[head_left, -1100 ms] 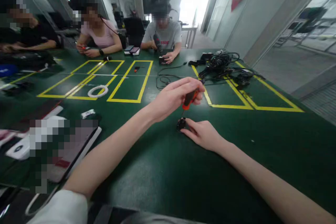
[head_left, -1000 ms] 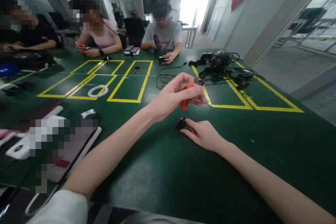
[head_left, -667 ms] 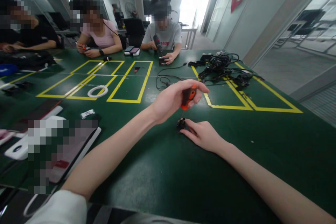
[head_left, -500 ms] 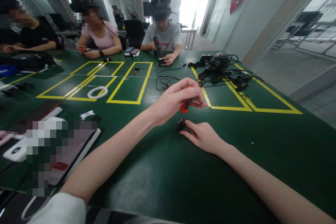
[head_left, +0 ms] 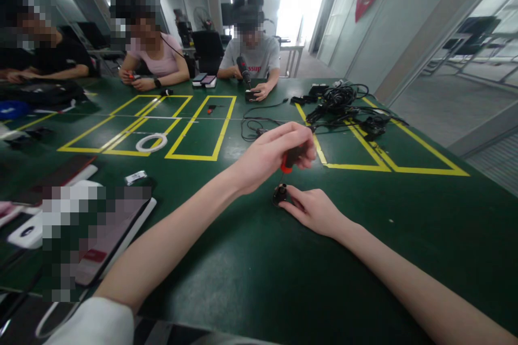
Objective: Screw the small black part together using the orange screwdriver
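My left hand is closed around the black and red-orange handle of a screwdriver. Its thin shaft points down at a small black part with a flared base and a short tube on top. Whether the tip touches the part I cannot tell. My right hand pinches this black part between thumb and fingers from the right, down at the green tabletop. The left hand's fingers hide the top of the handle.
A heap of black cables lies at the back right. A white ring sits among yellow tape outlines. Phones lie at the left, near a small packet. Across the table, a person holds a power drill.
The fingers of my left hand have curled and turned slightly around the screwdriver handle. My right hand and the black part stay in place.
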`<action>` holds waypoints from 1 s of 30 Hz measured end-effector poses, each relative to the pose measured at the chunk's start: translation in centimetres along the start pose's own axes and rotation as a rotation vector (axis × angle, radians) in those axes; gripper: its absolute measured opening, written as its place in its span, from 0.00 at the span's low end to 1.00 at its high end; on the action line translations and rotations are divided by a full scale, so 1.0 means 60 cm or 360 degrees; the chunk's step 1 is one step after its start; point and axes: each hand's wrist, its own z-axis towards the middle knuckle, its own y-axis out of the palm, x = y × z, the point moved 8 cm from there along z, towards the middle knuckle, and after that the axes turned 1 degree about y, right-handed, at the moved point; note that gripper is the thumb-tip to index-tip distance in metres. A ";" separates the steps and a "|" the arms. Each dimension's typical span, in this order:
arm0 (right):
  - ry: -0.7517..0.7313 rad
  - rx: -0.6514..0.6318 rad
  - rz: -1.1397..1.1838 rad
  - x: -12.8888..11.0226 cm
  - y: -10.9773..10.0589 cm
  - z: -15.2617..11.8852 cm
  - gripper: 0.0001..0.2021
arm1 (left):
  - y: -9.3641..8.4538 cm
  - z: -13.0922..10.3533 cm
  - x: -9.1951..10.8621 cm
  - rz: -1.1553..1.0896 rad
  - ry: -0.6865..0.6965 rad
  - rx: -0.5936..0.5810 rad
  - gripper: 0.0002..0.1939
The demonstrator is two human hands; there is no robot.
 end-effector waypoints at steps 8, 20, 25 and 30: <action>-0.0002 -0.0009 0.0027 0.000 0.000 0.000 0.15 | -0.007 -0.003 0.005 0.0027 0.0095 0.0107 0.13; -0.0003 -0.0006 0.0029 -0.003 -0.002 0.001 0.14 | -0.001 -0.001 0.000 -0.0033 0.0054 -0.0057 0.13; -0.0002 0.0001 0.0022 -0.003 0.000 0.001 0.14 | -0.001 -0.004 0.002 0.0040 0.0089 0.0027 0.21; -0.0003 -0.0006 0.0033 -0.004 -0.001 0.001 0.14 | -0.002 0.000 0.002 0.0003 0.0047 -0.0009 0.13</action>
